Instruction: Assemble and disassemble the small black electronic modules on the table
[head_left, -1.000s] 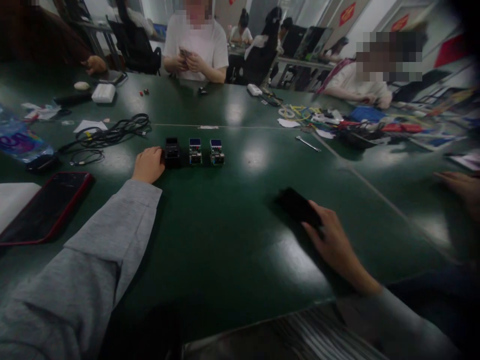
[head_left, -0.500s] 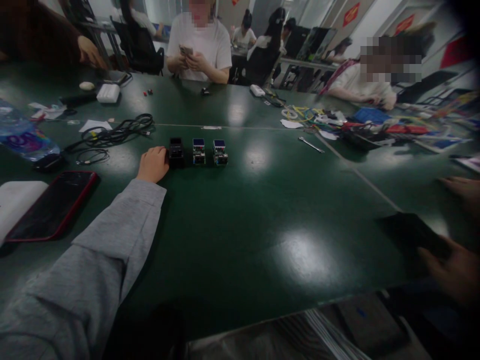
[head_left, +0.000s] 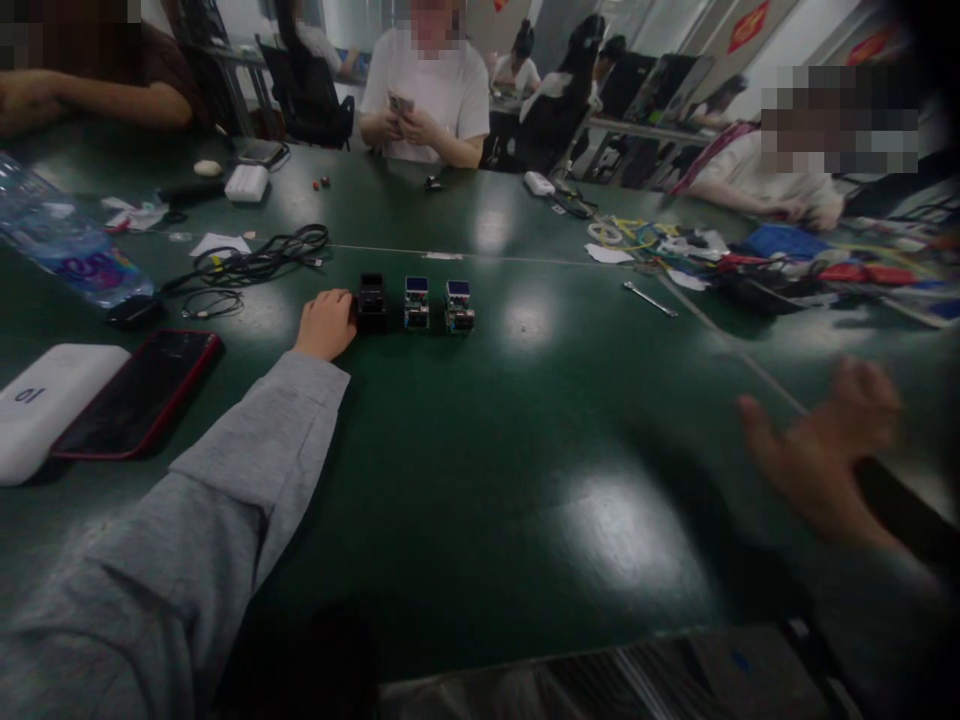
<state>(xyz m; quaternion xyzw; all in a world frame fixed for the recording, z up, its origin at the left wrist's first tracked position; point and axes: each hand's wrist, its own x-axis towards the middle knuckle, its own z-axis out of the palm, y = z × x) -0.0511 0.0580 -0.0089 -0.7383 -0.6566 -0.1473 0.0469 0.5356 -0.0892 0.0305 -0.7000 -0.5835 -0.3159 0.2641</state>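
Three small devices stand in a row on the green table: a black one point(head_left: 371, 300), then a board with a dark blue screen point(head_left: 417, 303), then a similar board point(head_left: 458, 306). My left hand point(head_left: 327, 323) is closed at the left side of the black device, fingers together and touching it; the fingertips are partly hidden. At the right, my right hand point(head_left: 829, 450) is raised over the table, blurred, with its thumb spread from the fingers and nothing visible between them. A dark shape point(head_left: 907, 505) shows behind its wrist.
At left are a red-edged phone point(head_left: 142, 395), a white power bank point(head_left: 56, 405), a water bottle point(head_left: 75, 245) and black cables point(head_left: 262, 258). A wrench point(head_left: 649, 299) and tangled wires point(head_left: 780, 255) are at right. People sit across the table.
The view has shifted, so the table and my left hand appear farther right. My right hand has moved up and inward over the table, its thumb spread.
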